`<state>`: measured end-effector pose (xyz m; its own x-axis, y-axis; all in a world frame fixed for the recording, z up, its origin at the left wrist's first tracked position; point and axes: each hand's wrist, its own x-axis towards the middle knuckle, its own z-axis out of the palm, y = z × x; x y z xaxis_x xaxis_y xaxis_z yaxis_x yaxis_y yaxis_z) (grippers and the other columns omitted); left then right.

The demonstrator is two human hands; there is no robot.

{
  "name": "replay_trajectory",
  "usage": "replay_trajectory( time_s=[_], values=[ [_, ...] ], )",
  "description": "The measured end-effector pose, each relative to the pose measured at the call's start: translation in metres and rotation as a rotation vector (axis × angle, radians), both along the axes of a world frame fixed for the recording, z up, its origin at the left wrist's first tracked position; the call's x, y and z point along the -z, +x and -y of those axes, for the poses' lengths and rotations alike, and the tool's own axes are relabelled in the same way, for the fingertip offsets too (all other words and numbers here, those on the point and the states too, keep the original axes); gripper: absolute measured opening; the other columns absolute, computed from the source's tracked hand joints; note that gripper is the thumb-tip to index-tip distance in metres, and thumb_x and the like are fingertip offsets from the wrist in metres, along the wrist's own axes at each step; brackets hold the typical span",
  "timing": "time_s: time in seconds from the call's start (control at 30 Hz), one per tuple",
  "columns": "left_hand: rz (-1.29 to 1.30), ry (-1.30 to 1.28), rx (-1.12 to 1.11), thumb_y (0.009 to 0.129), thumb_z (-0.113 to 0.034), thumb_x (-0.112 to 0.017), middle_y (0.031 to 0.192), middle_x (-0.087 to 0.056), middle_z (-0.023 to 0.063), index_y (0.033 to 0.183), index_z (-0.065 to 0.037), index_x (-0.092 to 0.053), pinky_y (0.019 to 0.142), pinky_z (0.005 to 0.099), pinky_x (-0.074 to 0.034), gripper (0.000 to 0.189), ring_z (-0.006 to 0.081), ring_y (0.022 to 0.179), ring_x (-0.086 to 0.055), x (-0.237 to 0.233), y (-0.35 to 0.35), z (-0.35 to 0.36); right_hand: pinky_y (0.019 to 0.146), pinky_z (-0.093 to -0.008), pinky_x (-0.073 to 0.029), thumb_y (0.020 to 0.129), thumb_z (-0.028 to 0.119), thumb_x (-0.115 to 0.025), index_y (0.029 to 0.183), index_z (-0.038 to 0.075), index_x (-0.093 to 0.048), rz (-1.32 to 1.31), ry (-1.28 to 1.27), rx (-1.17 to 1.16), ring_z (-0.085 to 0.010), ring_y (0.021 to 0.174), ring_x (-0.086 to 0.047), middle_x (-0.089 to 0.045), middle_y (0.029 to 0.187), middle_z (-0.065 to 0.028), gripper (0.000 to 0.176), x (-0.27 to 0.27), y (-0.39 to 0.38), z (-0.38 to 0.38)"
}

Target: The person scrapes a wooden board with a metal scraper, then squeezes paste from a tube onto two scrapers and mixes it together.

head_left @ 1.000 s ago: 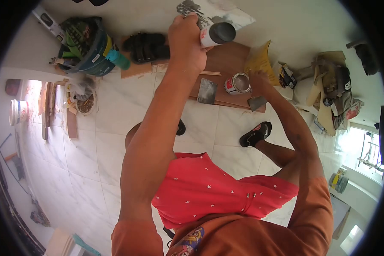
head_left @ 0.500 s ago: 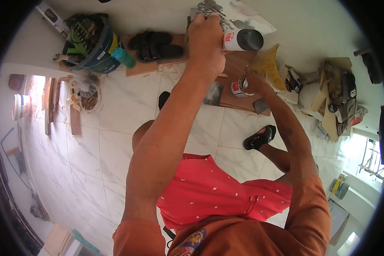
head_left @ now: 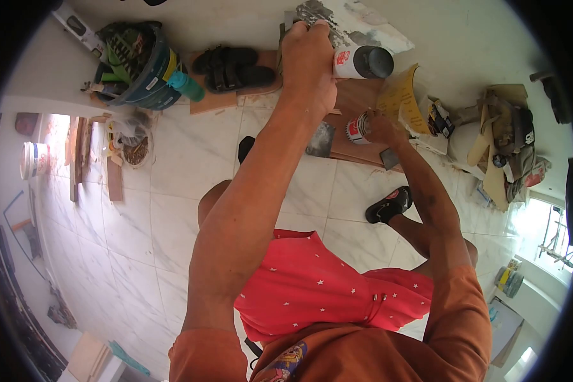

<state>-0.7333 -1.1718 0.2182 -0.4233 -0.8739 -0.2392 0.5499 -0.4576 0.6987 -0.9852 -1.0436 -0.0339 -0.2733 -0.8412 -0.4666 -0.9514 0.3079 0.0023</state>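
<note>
My left hand (head_left: 309, 60) is closed, its back toward me, around a white cylindrical container (head_left: 344, 62) with red markings. The container lies sideways in my grip, its black end (head_left: 373, 62) pointing right. How far my fingers wrap around it is partly hidden. Lower and to the right, my right hand (head_left: 385, 129) closes at the rim of a small white-and-red can (head_left: 356, 128), and its fingertips are partly hidden. The can stands on a brown board (head_left: 350, 149). Behind my left hand is a pale sheet smeared with grey paste (head_left: 369, 28).
Flat grey plates (head_left: 321, 140) lie near the can. A curled yellow sheet (head_left: 404, 99) stands right of it, before a pile of cardboard and cloth (head_left: 500, 143). Black sandals (head_left: 232, 69) and a full bucket (head_left: 140, 70) are at the left. White tiles (head_left: 184, 153) cover the floor.
My right hand has shifted slightly and its fingers now cover more of the can's top. My left hand keeps its hold, almost still.
</note>
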Motion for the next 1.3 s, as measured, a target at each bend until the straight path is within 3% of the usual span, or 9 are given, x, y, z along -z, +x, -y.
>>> replay_trajectory(
  time_s=[0.1,0.27,0.4,0.5,0.6,0.7,0.77,1.0,1.3],
  values=[
    [0.029,0.027,0.001,0.097,-0.012,-0.050,0.083,-0.054,0.0048,0.096,-0.005,-0.051,0.048,0.0333,-0.040,0.007,0.0136,0.065,-0.054,-0.001,-0.002,0.001,0.106,-0.0497,-0.045,0.071,0.030,-0.084,0.149,-0.002,-0.033,0.051,-0.080,-0.009,-0.0483,0.131,-0.047,-0.041,0.145,-0.0326,0.099,0.006,-0.003,-0.005],
    [0.036,0.034,0.001,0.098,-0.013,-0.051,0.082,-0.052,0.0043,0.094,-0.006,-0.050,0.049,0.0313,-0.038,0.008,0.0129,0.064,-0.050,-0.002,-0.005,-0.003,0.114,-0.0509,-0.037,0.073,0.039,-0.083,0.151,0.000,-0.034,0.027,-0.177,-0.161,-0.0505,0.138,-0.038,-0.036,0.149,-0.0338,0.100,0.043,-0.022,-0.015],
    [0.055,-0.195,-0.026,0.099,-0.015,-0.051,0.082,-0.050,0.0035,0.093,-0.005,-0.049,0.052,0.0313,-0.040,0.012,0.0126,0.066,-0.048,0.028,-0.017,0.000,0.114,-0.0487,-0.038,0.076,0.042,-0.080,0.151,0.005,-0.037,-0.132,-0.138,-0.075,-0.0464,0.139,-0.039,-0.035,0.153,-0.0287,0.094,-0.006,0.007,-0.017],
    [0.150,-0.249,-0.084,0.100,-0.016,-0.052,0.085,-0.050,0.0029,0.093,-0.002,-0.050,0.063,0.0314,-0.043,0.015,0.0143,0.072,-0.045,0.016,-0.017,-0.013,0.091,-0.0458,-0.051,0.087,0.041,-0.072,0.128,0.000,-0.059,-0.050,-0.364,0.007,-0.0368,0.108,-0.063,-0.064,0.120,-0.0215,0.060,-0.042,0.020,-0.025],
    [0.096,-0.176,-0.166,0.100,-0.016,-0.051,0.084,-0.045,0.0024,0.089,-0.003,-0.047,0.065,0.0303,-0.041,0.018,0.0127,0.072,-0.040,0.001,-0.023,-0.030,0.078,-0.0409,-0.053,0.094,0.044,-0.064,0.118,-0.001,-0.066,0.403,-0.308,0.382,-0.0295,0.086,-0.069,-0.073,0.098,-0.0190,0.051,-0.205,0.077,-0.039],
    [0.152,-0.254,-0.234,0.101,-0.018,-0.049,0.082,-0.043,0.0021,0.087,-0.003,-0.043,0.063,0.0286,-0.039,0.021,0.0103,0.072,-0.039,-0.005,-0.030,-0.046,0.064,-0.0389,-0.049,0.099,0.042,-0.058,0.104,-0.003,-0.069,0.653,-0.721,0.501,-0.0267,0.063,-0.064,-0.070,0.071,-0.0143,0.046,-0.296,0.122,-0.070],
    [0.246,-0.402,-0.316,0.103,-0.019,-0.046,0.082,-0.046,0.0057,0.093,0.000,-0.044,0.067,0.0322,-0.041,0.021,0.0131,0.072,-0.043,0.001,-0.035,-0.056,0.063,-0.0382,-0.050,0.099,0.040,-0.060,0.101,-0.002,-0.068,0.647,-0.757,0.483,-0.0279,0.063,-0.065,-0.069,0.071,-0.0149,0.043,-0.331,0.141,-0.078],
    [0.400,-0.584,-0.376,0.104,-0.020,-0.045,0.086,-0.052,0.0131,0.094,0.003,-0.044,0.076,0.0395,-0.042,0.026,0.0201,0.078,-0.047,0.016,-0.039,-0.085,0.060,-0.0420,-0.049,0.096,0.034,-0.065,0.089,0.000,-0.062,0.273,-0.835,0.182,-0.0331,0.061,-0.064,-0.065,0.066,-0.0145,0.035,-0.336,0.158,-0.093],
    [0.112,-0.144,-0.098,0.103,-0.018,-0.046,0.090,-0.056,0.0133,0.098,0.002,-0.050,0.076,0.0370,-0.046,0.022,0.0209,0.079,-0.053,0.036,-0.049,-0.101,0.073,-0.0425,-0.051,0.092,0.028,-0.069,0.107,0.004,-0.063,-0.048,-0.962,-0.403,-0.0311,0.078,-0.064,-0.059,0.078,-0.0109,0.029,-0.339,0.153,-0.109]
  ],
)
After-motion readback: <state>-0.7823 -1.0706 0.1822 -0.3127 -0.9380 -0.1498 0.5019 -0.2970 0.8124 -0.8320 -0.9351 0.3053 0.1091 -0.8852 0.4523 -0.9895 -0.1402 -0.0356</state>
